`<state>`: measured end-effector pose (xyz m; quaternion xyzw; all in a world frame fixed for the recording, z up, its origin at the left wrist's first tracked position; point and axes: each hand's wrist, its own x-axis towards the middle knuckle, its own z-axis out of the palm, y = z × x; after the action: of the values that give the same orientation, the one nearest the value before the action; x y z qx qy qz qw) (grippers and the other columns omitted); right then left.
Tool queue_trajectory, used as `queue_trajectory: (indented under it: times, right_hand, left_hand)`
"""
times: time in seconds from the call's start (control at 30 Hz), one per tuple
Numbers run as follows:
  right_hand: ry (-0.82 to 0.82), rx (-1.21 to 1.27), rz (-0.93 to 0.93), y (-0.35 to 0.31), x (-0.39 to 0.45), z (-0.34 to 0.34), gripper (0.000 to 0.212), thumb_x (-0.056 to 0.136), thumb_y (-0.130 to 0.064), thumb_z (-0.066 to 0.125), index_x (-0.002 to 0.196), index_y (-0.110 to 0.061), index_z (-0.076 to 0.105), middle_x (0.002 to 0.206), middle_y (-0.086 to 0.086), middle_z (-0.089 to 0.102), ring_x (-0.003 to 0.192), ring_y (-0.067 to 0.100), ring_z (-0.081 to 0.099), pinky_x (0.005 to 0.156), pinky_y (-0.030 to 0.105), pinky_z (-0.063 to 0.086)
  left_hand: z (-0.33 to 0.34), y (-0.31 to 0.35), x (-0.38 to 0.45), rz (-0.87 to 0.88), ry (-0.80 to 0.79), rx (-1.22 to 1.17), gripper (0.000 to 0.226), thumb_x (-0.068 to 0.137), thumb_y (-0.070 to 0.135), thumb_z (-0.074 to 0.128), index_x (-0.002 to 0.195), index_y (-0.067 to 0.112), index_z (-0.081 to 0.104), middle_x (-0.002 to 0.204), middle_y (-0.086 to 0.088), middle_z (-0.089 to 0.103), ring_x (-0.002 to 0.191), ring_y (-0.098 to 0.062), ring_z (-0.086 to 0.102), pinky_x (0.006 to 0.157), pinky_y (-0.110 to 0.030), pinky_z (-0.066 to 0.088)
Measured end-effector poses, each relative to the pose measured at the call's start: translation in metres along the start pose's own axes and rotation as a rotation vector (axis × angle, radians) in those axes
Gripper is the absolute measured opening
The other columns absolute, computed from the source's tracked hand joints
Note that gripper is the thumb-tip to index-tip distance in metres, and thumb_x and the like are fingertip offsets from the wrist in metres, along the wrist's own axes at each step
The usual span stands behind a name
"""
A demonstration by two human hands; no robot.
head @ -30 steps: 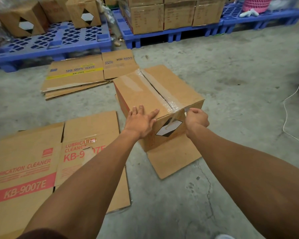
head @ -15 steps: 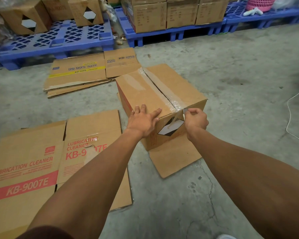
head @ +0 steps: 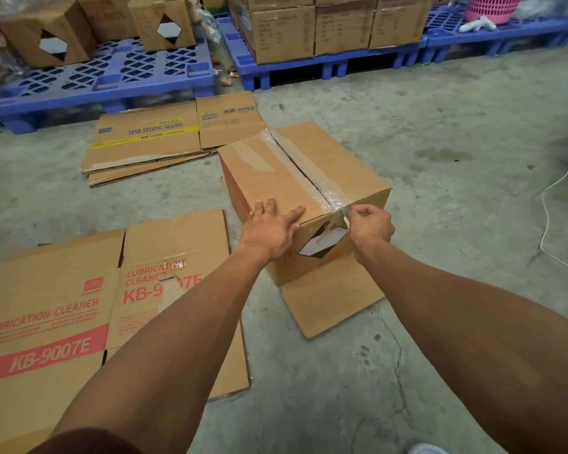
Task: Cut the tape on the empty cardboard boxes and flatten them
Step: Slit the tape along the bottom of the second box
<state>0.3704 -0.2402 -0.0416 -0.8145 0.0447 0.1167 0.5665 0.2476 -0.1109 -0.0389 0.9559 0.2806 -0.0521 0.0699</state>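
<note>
A brown cardboard box (head: 263, 172) stands on the concrete floor, its top flaps held together by clear tape (head: 297, 167) along the middle seam. One bottom flap (head: 328, 299) lies open on the floor toward me. My left hand (head: 269, 231) presses flat on the near left corner of the top. My right hand (head: 371, 226) is closed at the near top edge where the tape folds over; a small pale tip, apparently a cutter, shows by the thumb at the tape.
Flattened KB-9007E boxes (head: 46, 322) lie at the left, and flattened KB-2055 boxes (head: 151, 139) lie behind. Blue pallets (head: 112, 77) (head: 341, 60) with stacked boxes line the back. A white cable (head: 545, 217) runs along the floor at the right.
My right hand has risen from the box's front face to the top edge at the tape. My left hand stays pressed on the box. The view has shifted slightly.
</note>
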Motion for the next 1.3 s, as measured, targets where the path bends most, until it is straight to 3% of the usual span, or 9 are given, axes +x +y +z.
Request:
queue_trajectory:
  times: [0.17, 0.4, 0.57, 0.8, 0.9, 1.0, 1.07, 1.2, 1.3]
  right_hand:
    - [-0.043, 0.008, -0.033, 0.006, -0.003, 0.001, 0.010, 0.087, -0.031, 0.072, 0.082, -0.023, 0.071, 0.086, -0.002, 0.069, 0.077, 0.019, 0.064, 0.070, 0.027, 0.049]
    - [-0.036, 0.023, -0.015, 0.010, -0.007, 0.006, 0.005, 0.087, -0.024, 0.070, 0.083, -0.026, 0.072, 0.086, -0.004, 0.068, 0.081, 0.024, 0.069, 0.076, 0.035, 0.059]
    - [-0.024, 0.108, 0.073, 0.004, -0.010, 0.010, 0.019, 0.085, -0.021, 0.070, 0.069, -0.031, 0.067, 0.078, -0.008, 0.067, 0.083, 0.024, 0.071, 0.082, 0.039, 0.059]
    - [-0.039, 0.010, -0.037, 0.003, -0.002, 0.007, 0.006, 0.087, -0.025, 0.071, 0.083, -0.030, 0.071, 0.090, -0.004, 0.067, 0.082, 0.020, 0.067, 0.080, 0.039, 0.060]
    - [-0.066, -0.077, -0.111, 0.003, -0.002, 0.006, 0.006, 0.087, -0.027, 0.069, 0.085, -0.033, 0.070, 0.089, -0.006, 0.067, 0.083, 0.020, 0.067, 0.079, 0.037, 0.059]
    - [-0.070, -0.092, -0.134, 0.006, -0.001, 0.004, 0.007, 0.088, -0.025, 0.068, 0.089, -0.031, 0.072, 0.091, -0.005, 0.067, 0.082, 0.018, 0.065, 0.079, 0.034, 0.058]
    - [-0.062, -0.106, -0.148, 0.006, 0.000, 0.004, 0.006, 0.088, -0.026, 0.068, 0.087, -0.032, 0.071, 0.089, -0.004, 0.069, 0.080, 0.019, 0.065, 0.077, 0.034, 0.057]
    - [-0.046, -0.117, -0.173, 0.005, -0.001, 0.005, 0.006, 0.089, -0.027, 0.067, 0.087, -0.033, 0.069, 0.091, -0.002, 0.071, 0.083, 0.020, 0.067, 0.078, 0.036, 0.058]
    - [-0.054, -0.127, -0.185, 0.004, -0.001, 0.007, 0.006, 0.090, -0.027, 0.066, 0.088, -0.033, 0.067, 0.088, -0.002, 0.071, 0.081, 0.020, 0.067, 0.078, 0.036, 0.058]
  left_hand:
    - [0.002, -0.005, -0.003, -0.006, 0.012, 0.004, 0.049, 0.103, 0.052, 0.021, 0.151, 0.052, 0.011, 0.162, -0.014, 0.010, 0.148, -0.041, 0.008, 0.117, -0.051, 0.018]
    - [0.000, 0.001, -0.001, -0.010, 0.001, 0.023, 0.048, 0.103, 0.052, 0.022, 0.150, 0.052, 0.013, 0.162, -0.015, 0.012, 0.148, -0.042, 0.009, 0.117, -0.051, 0.020]
    - [-0.002, -0.001, -0.002, -0.001, -0.006, 0.011, 0.049, 0.103, 0.051, 0.024, 0.151, 0.052, 0.014, 0.161, -0.014, 0.015, 0.148, -0.041, 0.011, 0.116, -0.051, 0.023]
    - [-0.001, 0.000, -0.002, 0.016, 0.010, 0.084, 0.051, 0.104, 0.048, 0.018, 0.154, 0.042, 0.010, 0.160, -0.020, 0.015, 0.146, -0.044, 0.016, 0.117, -0.051, 0.023]
    - [-0.001, 0.007, -0.005, 0.022, 0.072, 0.239, 0.045, 0.107, 0.033, 0.020, 0.152, 0.028, 0.015, 0.150, -0.029, 0.030, 0.135, -0.049, 0.034, 0.107, -0.051, 0.035]
    - [-0.006, 0.015, -0.011, 0.100, 0.144, 0.359, 0.037, 0.103, 0.011, 0.028, 0.140, 0.013, 0.027, 0.134, -0.028, 0.045, 0.115, -0.046, 0.054, 0.082, -0.045, 0.049]
    - [-0.012, 0.018, -0.015, 0.160, 0.175, 0.406, 0.030, 0.100, 0.004, 0.034, 0.129, 0.008, 0.034, 0.126, -0.024, 0.049, 0.098, -0.039, 0.063, 0.067, -0.040, 0.047]
    - [-0.017, 0.023, -0.021, 0.240, 0.179, 0.479, 0.031, 0.097, 0.001, 0.040, 0.127, 0.005, 0.038, 0.123, -0.017, 0.045, 0.079, -0.032, 0.064, 0.072, -0.041, 0.050]
    - [-0.017, 0.018, -0.023, 0.263, 0.199, 0.481, 0.031, 0.097, 0.000, 0.038, 0.128, 0.004, 0.037, 0.120, -0.014, 0.044, 0.074, -0.028, 0.062, 0.064, -0.037, 0.043]
